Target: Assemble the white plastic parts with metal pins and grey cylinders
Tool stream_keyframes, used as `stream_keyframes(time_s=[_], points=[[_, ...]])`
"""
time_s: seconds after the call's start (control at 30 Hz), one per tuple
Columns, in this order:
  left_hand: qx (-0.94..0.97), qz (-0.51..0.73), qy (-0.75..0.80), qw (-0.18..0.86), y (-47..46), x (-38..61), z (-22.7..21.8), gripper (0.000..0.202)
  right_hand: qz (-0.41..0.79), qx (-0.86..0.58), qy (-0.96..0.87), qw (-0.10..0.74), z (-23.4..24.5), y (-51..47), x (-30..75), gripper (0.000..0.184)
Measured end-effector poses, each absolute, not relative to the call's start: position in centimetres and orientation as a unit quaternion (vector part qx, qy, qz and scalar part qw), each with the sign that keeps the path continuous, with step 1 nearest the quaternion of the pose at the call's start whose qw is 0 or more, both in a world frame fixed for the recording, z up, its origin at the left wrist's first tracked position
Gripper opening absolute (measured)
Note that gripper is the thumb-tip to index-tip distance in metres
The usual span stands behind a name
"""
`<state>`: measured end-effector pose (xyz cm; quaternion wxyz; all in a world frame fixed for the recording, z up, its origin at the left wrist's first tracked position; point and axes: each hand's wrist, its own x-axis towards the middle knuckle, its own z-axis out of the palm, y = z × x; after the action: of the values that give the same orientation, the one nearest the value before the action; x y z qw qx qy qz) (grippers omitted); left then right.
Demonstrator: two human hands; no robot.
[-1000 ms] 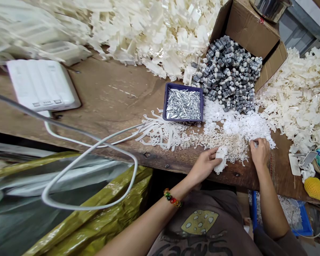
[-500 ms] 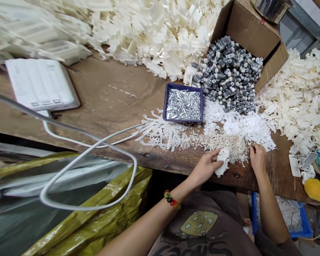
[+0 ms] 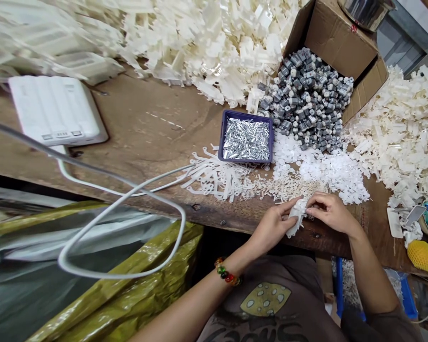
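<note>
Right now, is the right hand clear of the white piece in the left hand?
No: the right hand has its fingertips on the white plastic piece that the left hand grips.

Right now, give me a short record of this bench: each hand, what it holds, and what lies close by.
Left hand: closed on a white plastic piece at the edge of the wooden bench
Right hand: fingertips at the top of that piece; grip unclear
Nearest parts: small white bits just beyond both hands
Tray: purple tray holding metal pins
Box: cardboard box spilling grey metal parts
Far left: flat white case, white cable
</note>
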<state>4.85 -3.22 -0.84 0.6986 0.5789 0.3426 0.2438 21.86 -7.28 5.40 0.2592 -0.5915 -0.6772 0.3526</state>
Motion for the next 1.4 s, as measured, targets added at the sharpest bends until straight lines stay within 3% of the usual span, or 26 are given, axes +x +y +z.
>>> stream_keyframes(time_s=[0.3, 0.57, 0.67, 0.77, 0.87, 1.0, 1.2, 1.4], points=[[0.656, 0.236, 0.351, 0.625, -3.1, 3.9, -0.1, 0.054, 0.432, -0.617, -0.61, 0.246, 5.2, -6.2, 22.2, 0.011], [0.575, 0.248, 0.367, 0.688, -2.6, 3.8, -0.5, 0.056, 0.411, -0.671, -0.545, 0.29, 3.8, -5.5, 21.1, 0.021], [0.463, 0.242, 0.354, 0.776, -2.0, 3.8, -0.7, 0.063, 0.33, -0.685, -0.562, 0.325, 3.4, -2.2, 22.3, 0.019], [0.391, 0.248, 0.353, 0.813, -1.4, 3.9, -0.5, 0.065, 0.152, -0.737, -0.562, 0.343, 3.0, 3.5, 24.0, 0.018], [0.371, 0.262, 0.354, 0.817, -1.0, 3.9, 0.1, 0.062, 0.034, -0.795, -0.557, 0.237, 2.5, 8.8, 24.6, 0.021], [0.364, 0.285, 0.345, 0.817, -0.6, 3.7, 0.4, 0.058, 0.002, -0.836, -0.531, 0.139, 1.6, 11.9, 24.6, 0.022], [0.361, 0.313, 0.335, 0.812, 0.8, 3.9, 0.0, 0.062, 0.154, -0.8, -0.491, 0.308, 0.1, 9.4, 27.6, 0.023], [0.366, 0.338, 0.357, 0.79, 1.7, 5.4, -0.2, 0.066, 0.19, -0.76, -0.504, 0.364, -1.0, 6.1, 28.6, 0.028]])
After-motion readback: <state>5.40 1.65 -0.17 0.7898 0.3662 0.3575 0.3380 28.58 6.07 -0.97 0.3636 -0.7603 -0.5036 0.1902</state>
